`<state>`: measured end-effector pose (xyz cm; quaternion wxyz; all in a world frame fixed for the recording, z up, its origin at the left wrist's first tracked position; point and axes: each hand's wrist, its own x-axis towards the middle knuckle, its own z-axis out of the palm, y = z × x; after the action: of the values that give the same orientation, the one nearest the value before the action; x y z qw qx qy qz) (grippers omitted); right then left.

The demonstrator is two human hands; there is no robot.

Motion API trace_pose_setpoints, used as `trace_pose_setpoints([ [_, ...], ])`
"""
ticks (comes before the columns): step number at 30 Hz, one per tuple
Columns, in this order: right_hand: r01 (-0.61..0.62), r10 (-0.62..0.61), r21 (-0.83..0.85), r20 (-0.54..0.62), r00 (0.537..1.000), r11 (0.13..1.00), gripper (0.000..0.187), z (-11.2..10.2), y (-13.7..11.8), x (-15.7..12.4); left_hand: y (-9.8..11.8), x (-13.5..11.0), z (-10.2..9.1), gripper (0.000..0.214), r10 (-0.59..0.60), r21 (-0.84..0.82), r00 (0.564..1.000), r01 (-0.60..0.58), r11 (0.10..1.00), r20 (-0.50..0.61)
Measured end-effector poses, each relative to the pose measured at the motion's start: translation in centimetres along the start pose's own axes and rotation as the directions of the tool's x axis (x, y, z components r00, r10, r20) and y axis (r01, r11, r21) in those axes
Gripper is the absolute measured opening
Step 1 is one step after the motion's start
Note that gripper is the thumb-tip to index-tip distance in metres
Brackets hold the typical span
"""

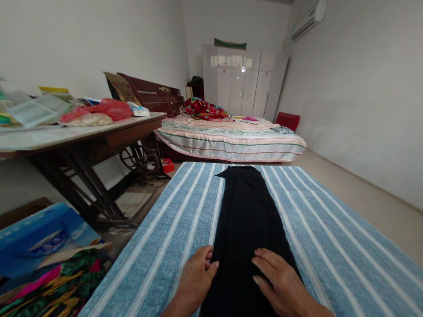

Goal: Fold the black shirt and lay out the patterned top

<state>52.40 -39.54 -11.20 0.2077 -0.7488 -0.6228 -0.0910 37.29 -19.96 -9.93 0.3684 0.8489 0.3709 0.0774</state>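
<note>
A long black garment (246, 220) lies lengthwise down the middle of a blue cloth with white stripes (330, 237) spread on a flat surface. My left hand (196, 277) rests at the garment's left edge, its fingers curled and pinching the black fabric. My right hand (276, 277) lies flat on top of the garment near its right side, fingers stretched out and together, holding nothing.
A dark table (99, 132) with bags and packets stands at the left. A blue box (39, 237) and colourful fabric (56, 286) sit at the lower left. A bed (231, 138), a white wardrobe (241, 81) and a red box (287, 119) are beyond.
</note>
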Motion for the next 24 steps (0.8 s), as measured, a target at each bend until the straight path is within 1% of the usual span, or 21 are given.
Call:
trace_pose_setpoints([
  [1,0.019,-0.019,0.014,0.004,1.000,1.000,0.033,0.1,-0.2,0.2,-0.1,-0.1,0.2,0.038,-0.018,-0.024,1.000,0.019,1.000,0.011],
  [3,0.125,-0.125,0.037,0.003,0.992,0.991,0.037,0.9,-0.9,0.3,-0.4,-0.3,0.4,0.041,-0.044,-0.064,0.999,0.046,0.997,0.032],
  [6,0.324,-0.324,0.010,-0.028,0.946,0.946,0.029,3.5,-2.6,-0.4,-0.8,-0.5,0.7,0.040,-0.026,-0.116,0.997,0.034,0.993,0.069],
  [7,0.361,-0.362,-0.011,-0.042,0.931,0.932,0.026,4.6,-3.2,-0.7,-1.0,-0.5,0.7,0.040,-0.018,-0.135,0.997,0.029,0.990,0.081],
  [8,0.370,-0.371,-0.033,-0.059,0.927,0.929,0.024,5.7,-3.8,-1.0,-1.0,-0.5,0.7,0.040,-0.012,-0.153,0.996,0.026,0.988,0.092],
  [10,0.320,-0.328,-0.080,-0.109,0.938,0.944,0.020,7.6,-4.6,-1.5,-1.2,-0.4,0.8,0.041,-0.013,-0.183,0.994,0.033,0.983,0.105],
  [12,0.279,-0.292,-0.113,-0.134,0.947,0.954,0.017,8.2,-4.8,-1.6,-1.4,-0.3,0.9,0.041,-0.015,-0.200,0.993,0.038,0.979,0.115],
  [14,0.305,-0.313,-0.094,-0.095,0.945,0.948,0.018,7.3,-4.5,-1.4,-1.5,-0.2,0.9,0.040,-0.008,-0.202,0.992,0.033,0.979,0.127],
  [16,0.336,-0.336,-0.021,-0.020,0.941,0.942,0.019,5.4,-4.1,-1.0,-1.5,-0.2,0.8,0.038,-0.004,-0.207,0.990,0.034,0.978,0.144],
  [17,0.319,-0.320,0.027,0.011,0.947,0.947,0.020,4.4,-4.0,-0.8,-1.4,-0.3,0.8,0.037,-0.011,-0.216,0.988,0.044,0.975,0.155],
  [19,0.225,-0.235,0.133,0.058,0.970,0.965,0.025,2.5,-4.0,-0.4,-1.1,-0.4,0.7,0.037,-0.039,-0.233,0.983,0.081,0.969,0.181],
  [21,0.111,-0.138,0.258,0.087,0.987,0.960,0.032,1.2,-4.2,-0.2,-0.7,-0.6,0.5,0.036,-0.067,-0.238,0.977,0.115,0.965,0.201],
  [23,-0.005,-0.033,0.400,0.089,0.995,0.916,0.037,0.2,-4.4,-0.1,-0.2,-0.8,0.3,0.033,-0.081,-0.232,0.971,0.134,0.964,0.223],
  [24,-0.069,0.032,0.472,0.087,0.996,0.879,0.037,-0.2,-4.4,0.1,0.1,-0.9,0.2,0.031,-0.083,-0.230,0.968,0.139,0.963,0.238],
])
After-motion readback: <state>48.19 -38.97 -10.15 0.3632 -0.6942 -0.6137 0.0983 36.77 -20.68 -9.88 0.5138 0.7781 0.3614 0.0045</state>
